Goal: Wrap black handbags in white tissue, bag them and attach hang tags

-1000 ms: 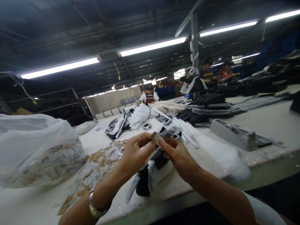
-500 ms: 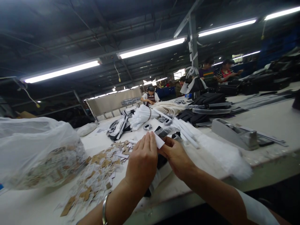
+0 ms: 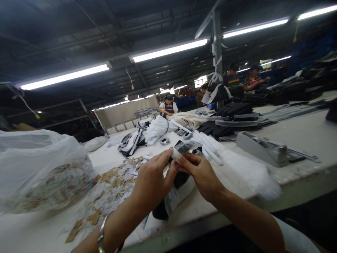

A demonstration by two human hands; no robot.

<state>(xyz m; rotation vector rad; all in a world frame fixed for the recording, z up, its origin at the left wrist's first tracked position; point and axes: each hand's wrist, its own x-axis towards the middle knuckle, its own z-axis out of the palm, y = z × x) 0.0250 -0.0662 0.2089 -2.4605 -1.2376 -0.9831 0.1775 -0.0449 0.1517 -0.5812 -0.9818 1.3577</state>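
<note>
A small white piece point(image 3: 176, 154), like paper or thin sheet, bends between my two hands above the table's front part. My left hand point(image 3: 155, 172) has its fingertips closed at the piece's left end. At the other end my right hand point(image 3: 201, 172) pinches it between thumb and fingers. Beneath my hands lies a black item in clear plastic point(image 3: 161, 209), partly covered by them. To the left of my left hand spreads a heap of brown and white paper tags point(image 3: 105, 189) with strings.
A translucent bag point(image 3: 44, 168) full of tags stands at left. A grey tape dispenser point(image 3: 260, 149) sits at right, near fluffy white material point(image 3: 244, 168). Bundled white strips point(image 3: 158, 130) and black straps point(image 3: 234, 112) lie farther back. A co-worker point(image 3: 168, 105) is across the table.
My left hand has shifted slightly left and turned, its thumb now showing. The white piece, flat before, is now curved. The black wrapped item below shows more.
</note>
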